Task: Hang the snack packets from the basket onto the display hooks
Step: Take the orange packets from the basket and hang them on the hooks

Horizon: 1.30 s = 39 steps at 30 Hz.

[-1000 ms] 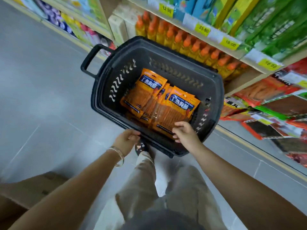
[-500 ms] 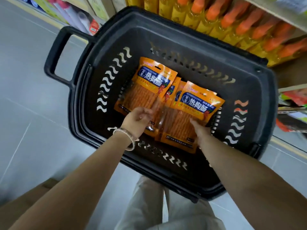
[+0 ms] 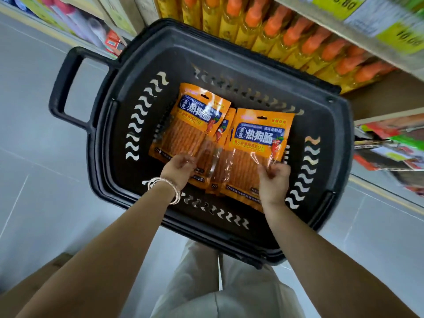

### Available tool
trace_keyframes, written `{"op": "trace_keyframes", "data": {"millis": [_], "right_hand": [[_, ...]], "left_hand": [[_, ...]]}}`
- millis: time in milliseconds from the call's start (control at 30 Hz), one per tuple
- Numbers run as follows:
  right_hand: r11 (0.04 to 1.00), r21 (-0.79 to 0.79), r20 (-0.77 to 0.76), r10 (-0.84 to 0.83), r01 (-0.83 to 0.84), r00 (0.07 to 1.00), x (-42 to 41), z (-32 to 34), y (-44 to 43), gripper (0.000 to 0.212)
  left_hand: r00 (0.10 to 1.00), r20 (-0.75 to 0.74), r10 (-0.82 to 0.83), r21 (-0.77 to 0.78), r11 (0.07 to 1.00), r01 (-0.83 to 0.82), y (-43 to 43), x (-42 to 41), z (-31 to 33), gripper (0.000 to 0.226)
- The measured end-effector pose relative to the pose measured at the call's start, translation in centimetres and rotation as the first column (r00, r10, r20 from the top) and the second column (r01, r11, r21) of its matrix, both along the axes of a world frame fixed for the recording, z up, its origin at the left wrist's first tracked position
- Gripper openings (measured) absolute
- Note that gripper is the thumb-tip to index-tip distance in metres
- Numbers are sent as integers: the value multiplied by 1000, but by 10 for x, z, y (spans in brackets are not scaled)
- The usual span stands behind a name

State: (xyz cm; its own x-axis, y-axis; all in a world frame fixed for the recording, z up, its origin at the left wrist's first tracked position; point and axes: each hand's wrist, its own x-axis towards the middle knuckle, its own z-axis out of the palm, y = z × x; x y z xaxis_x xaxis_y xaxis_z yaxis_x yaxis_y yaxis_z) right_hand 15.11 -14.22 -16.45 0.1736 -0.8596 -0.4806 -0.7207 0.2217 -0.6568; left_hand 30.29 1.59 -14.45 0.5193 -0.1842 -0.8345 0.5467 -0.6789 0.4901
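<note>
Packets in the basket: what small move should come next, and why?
Probably lift both clear of the basket: the left hand grips the left packet, the right hand pinches the right packet, and both lie inside it.

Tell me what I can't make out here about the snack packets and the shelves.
All in the head view:
- Packet count: the left packet and right packet cover others beneath them in the basket.
- Packets' near corners: hidden by the left hand and right hand gripping them.
- Price labels: motion-blurred and cut by the top edge.
- Hanging goods at right: blurred, cut by the edge; no hook discernible.
</note>
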Motion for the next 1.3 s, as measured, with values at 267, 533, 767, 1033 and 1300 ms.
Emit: {"op": "trace_keyframes", "data": {"millis": [267, 533, 767, 1033, 1300], "right_hand": [[788, 577, 329, 15, -214, 944, 22, 28, 6, 37], [938, 332, -28, -92, 96, 995, 25, -50, -17, 43], [868, 452, -200, -127, 206, 972, 14, -91, -29, 88], [957, 288, 2, 23, -23, 1000, 9, -28, -24, 42], [976, -30, 169, 217, -215, 962, -24, 103, -19, 43]], "left_hand": [[976, -205, -73, -150, 988, 42, -2, 3, 3, 78], [993, -106, 54, 73, 996, -46, 10, 6, -16, 23], [998, -47, 33, 84, 996, -29, 9, 6, -21, 41], [981, -44, 187, -79, 979, -190, 1, 10, 25, 30], [976, 172, 131, -99, 988, -115, -16, -9, 132, 79]]}}
